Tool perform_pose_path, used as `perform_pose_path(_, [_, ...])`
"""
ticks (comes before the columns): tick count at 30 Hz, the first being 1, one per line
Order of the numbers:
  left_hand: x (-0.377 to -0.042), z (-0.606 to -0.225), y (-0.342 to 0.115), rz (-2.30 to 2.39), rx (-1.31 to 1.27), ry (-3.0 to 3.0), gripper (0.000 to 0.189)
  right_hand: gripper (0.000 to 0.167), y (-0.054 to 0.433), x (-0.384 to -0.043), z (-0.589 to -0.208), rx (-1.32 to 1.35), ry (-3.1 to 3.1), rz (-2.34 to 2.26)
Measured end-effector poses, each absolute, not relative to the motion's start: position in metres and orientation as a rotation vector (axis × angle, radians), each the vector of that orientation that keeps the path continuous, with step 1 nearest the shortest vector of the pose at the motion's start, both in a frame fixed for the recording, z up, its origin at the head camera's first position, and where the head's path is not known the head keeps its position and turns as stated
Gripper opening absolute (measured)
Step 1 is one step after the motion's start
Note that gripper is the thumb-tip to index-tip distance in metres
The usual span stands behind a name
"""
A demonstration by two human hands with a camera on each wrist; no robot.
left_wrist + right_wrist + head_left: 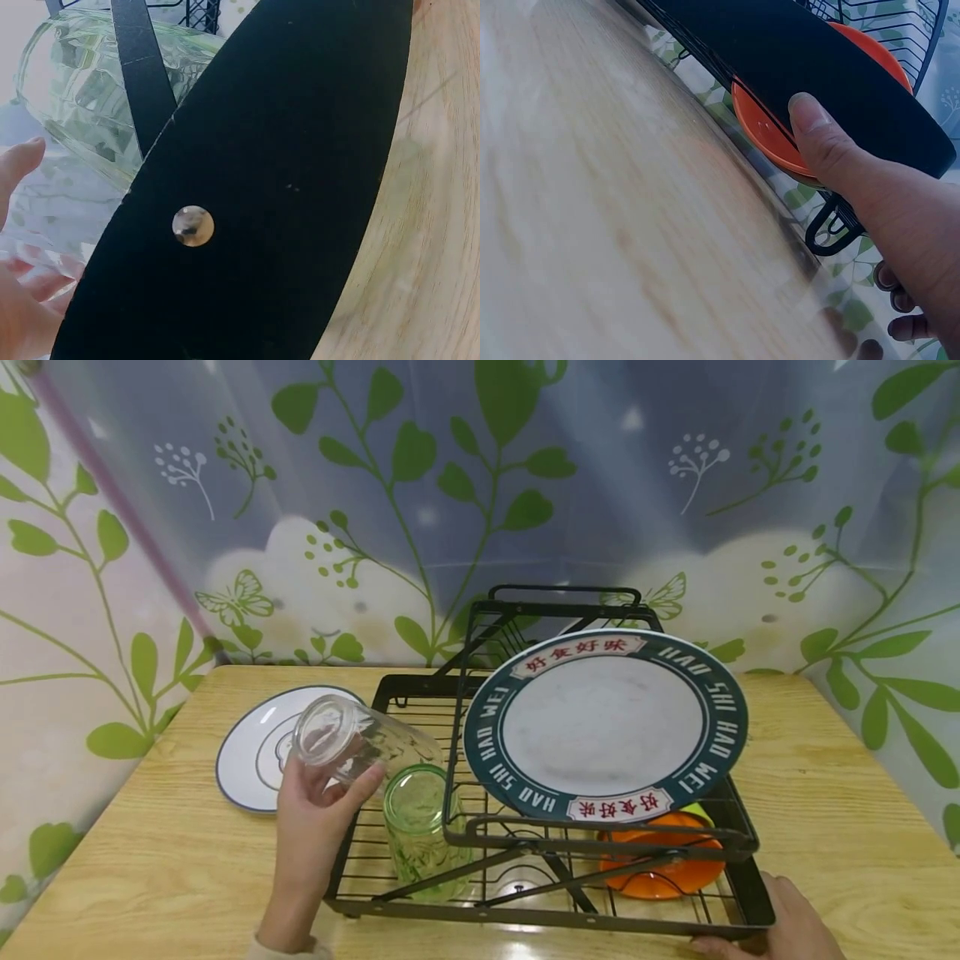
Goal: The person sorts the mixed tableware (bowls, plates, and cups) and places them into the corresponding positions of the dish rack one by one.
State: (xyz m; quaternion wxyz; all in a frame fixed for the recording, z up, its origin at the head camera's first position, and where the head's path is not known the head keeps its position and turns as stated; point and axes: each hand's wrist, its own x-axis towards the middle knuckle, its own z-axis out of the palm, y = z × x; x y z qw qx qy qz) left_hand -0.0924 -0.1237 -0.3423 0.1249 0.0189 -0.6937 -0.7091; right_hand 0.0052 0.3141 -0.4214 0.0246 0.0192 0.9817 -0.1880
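Note:
My left hand [303,843] holds a clear drinking glass [390,739] tipped on its side, its base toward the upper left, over the left end of a black dish rack [555,916]. Just beside it a green glass [420,852] stands upside down on the rack's wires; the left wrist view shows this green glass [90,97] behind the rack's dark rim [277,150]. At the front right corner, my right hand [798,922] grips the rack. In the right wrist view its thumb [821,135] presses the rim, with the other fingers beyond the edge.
A large green-rimmed plate [600,727] leans on the rack's upper tier. Beneath it sits an orange bowl [652,883], with a bit of yellow-green [697,812] behind. Left of the rack, a blue-edged white plate [243,760] lies on the wooden table [150,852]. A leaf-patterned cloth [600,485] hangs behind.

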Motion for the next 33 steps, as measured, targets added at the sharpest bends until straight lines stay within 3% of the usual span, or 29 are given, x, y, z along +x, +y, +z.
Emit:
perform_pose_path(25, [-0.096, -0.361, -0.127, -1.660, 0.031, -2.414, 0.068, 0.068, 0.309, 0.010, -0.426, -0.063, 3.146, -0.656])
perform_pose_path(33, [-0.102, -0.360, -0.125, -1.554, -0.001, -2.509, 0.067, 0.079, 0.314, 0.005, -0.420, 0.051, 2.997, -0.568])
